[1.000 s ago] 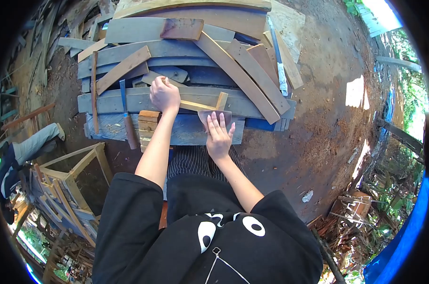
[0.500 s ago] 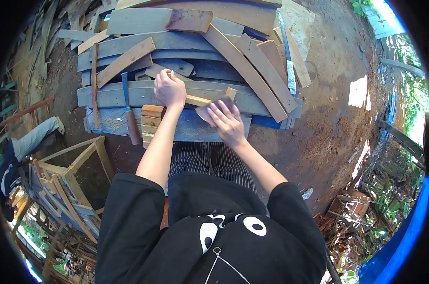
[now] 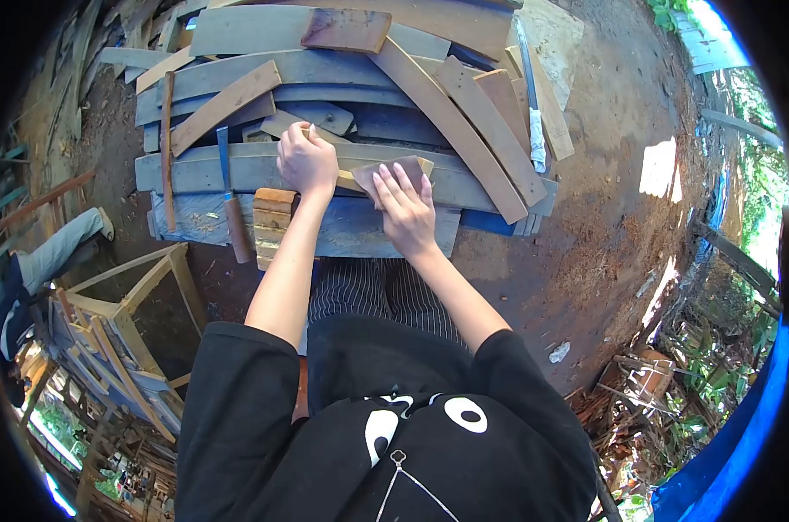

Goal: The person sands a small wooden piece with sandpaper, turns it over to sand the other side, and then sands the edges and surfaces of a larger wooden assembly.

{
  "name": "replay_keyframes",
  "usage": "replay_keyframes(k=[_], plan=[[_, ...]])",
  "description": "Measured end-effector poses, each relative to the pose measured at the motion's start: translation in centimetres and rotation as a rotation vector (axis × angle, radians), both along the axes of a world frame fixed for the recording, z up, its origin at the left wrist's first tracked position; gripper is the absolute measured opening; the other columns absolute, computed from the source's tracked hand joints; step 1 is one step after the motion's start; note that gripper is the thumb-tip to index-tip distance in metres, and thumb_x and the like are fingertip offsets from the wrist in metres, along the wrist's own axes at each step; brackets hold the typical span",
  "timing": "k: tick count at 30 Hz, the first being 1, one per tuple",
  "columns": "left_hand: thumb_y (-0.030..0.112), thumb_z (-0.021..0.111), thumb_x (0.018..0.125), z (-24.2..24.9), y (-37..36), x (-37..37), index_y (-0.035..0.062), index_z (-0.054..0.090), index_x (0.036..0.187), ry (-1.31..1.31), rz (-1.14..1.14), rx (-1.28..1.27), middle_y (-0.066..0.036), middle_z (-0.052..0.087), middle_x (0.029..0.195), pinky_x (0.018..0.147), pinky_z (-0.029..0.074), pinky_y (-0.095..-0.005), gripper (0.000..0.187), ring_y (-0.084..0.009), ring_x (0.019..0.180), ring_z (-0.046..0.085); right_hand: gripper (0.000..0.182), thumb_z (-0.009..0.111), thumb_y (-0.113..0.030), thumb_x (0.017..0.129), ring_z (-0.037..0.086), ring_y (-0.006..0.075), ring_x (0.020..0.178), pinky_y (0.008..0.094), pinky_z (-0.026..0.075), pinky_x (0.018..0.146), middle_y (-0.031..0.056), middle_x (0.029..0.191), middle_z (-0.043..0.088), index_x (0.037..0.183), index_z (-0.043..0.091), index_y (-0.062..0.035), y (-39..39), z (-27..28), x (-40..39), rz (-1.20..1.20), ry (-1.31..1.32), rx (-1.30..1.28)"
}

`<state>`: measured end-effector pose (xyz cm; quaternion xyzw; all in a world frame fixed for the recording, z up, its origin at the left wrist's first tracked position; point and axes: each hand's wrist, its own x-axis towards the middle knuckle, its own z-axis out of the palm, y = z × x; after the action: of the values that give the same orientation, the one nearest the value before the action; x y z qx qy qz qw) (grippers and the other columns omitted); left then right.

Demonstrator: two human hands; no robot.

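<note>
On the plank pile [image 3: 238, 170], the right hand [image 3: 405, 213] has slid its sandpaper [image 3: 391, 170] up onto the wooden strip [image 3: 353, 179], fingers flat and spread. The left hand [image 3: 306, 163] stays clenched around the strip's other end.

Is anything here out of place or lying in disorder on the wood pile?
The planks lie crossed at loose angles, not stacked. A chisel rests unguarded near the left hand, which grips a wooden strip; the right hand presses sandpaper.
</note>
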<state>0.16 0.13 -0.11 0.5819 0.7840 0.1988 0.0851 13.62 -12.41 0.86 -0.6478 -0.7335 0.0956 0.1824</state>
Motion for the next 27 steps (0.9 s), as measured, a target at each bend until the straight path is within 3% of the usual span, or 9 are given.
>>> replay_keyframes(k=[3, 6, 10, 16, 24, 27], plan=[[0.018, 0.056, 0.086, -0.1, 0.0, 0.0, 0.0093, 0.058, 0.094, -0.012, -0.003, -0.003, -0.008, 0.061, 0.092, 0.077, 0.045, -0.0413, 0.012, -0.0280, 0.091, 0.058, 0.039, 0.055, -0.013, 0.083, 0.050, 0.0172, 0.124, 0.0425, 0.015, 0.111, 0.0033, 0.129, 0.057, 0.121, 0.060, -0.0115, -3.4, 0.6, 2.2, 0.001, 0.024, 0.003], [0.018, 0.056, 0.086, -0.5, 0.0, -0.1, 0.0092, 0.058, 0.094, -0.018, 0.002, 0.018, -0.008, 0.061, 0.092, 0.077, 0.044, -0.0414, 0.012, -0.0281, 0.091, 0.058, 0.040, 0.051, -0.007, 0.084, 0.050, 0.0171, 0.124, 0.0412, 0.013, 0.112, 0.0036, 0.127, 0.059, 0.123, 0.060, -0.0118, -4.8, 0.7, 3.6, -0.035, 0.015, -0.028], [0.019, 0.056, 0.086, -0.5, 0.1, 0.1, 0.0099, 0.058, 0.094, -0.026, 0.008, 0.026, -0.007, 0.061, 0.092, 0.076, 0.045, -0.0415, 0.012, -0.0279, 0.091, 0.058, 0.036, 0.051, -0.009, 0.083, 0.051, 0.0185, 0.122, 0.0451, 0.018, 0.111, 0.0047, 0.126, 0.059, 0.117, 0.061, -0.0086, 0.5, 0.3, -0.8, -0.044, 0.067, 0.016], [0.019, 0.056, 0.086, -0.4, -0.3, 0.0, 0.0113, 0.059, 0.094, -0.037, 0.022, 0.032, -0.006, 0.061, 0.091, 0.072, 0.046, -0.0424, 0.011, -0.0273, 0.091, 0.058, 0.032, 0.056, -0.014, 0.084, 0.053, 0.0144, 0.118, 0.0460, 0.018, 0.110, 0.0009, 0.122, 0.061, 0.116, 0.062, -0.0105, -1.4, 1.8, 1.1, 0.020, 0.080, -0.019], [0.018, 0.058, 0.084, -0.7, -0.2, -0.1, 0.0113, 0.059, 0.092, -0.063, 0.024, 0.070, -0.006, 0.061, 0.089, 0.070, 0.047, -0.0422, 0.011, -0.0281, 0.088, 0.059, 0.032, 0.057, -0.013, 0.083, 0.055, 0.0157, 0.116, 0.0470, 0.020, 0.110, 0.0046, 0.119, 0.063, 0.114, 0.062, -0.0081, 1.5, 0.8, -1.8, -0.046, 0.221, -0.057], [0.018, 0.059, 0.084, -0.4, -0.3, -0.2, 0.0113, 0.060, 0.093, -0.079, 0.026, 0.043, -0.007, 0.061, 0.089, 0.071, 0.048, -0.0420, 0.012, -0.0287, 0.088, 0.059, 0.031, 0.055, -0.011, 0.084, 0.055, 0.0145, 0.117, 0.0466, 0.019, 0.110, 0.0021, 0.120, 0.063, 0.114, 0.063, -0.0104, -0.4, 2.3, 0.4, 0.049, 0.157, -0.068]])
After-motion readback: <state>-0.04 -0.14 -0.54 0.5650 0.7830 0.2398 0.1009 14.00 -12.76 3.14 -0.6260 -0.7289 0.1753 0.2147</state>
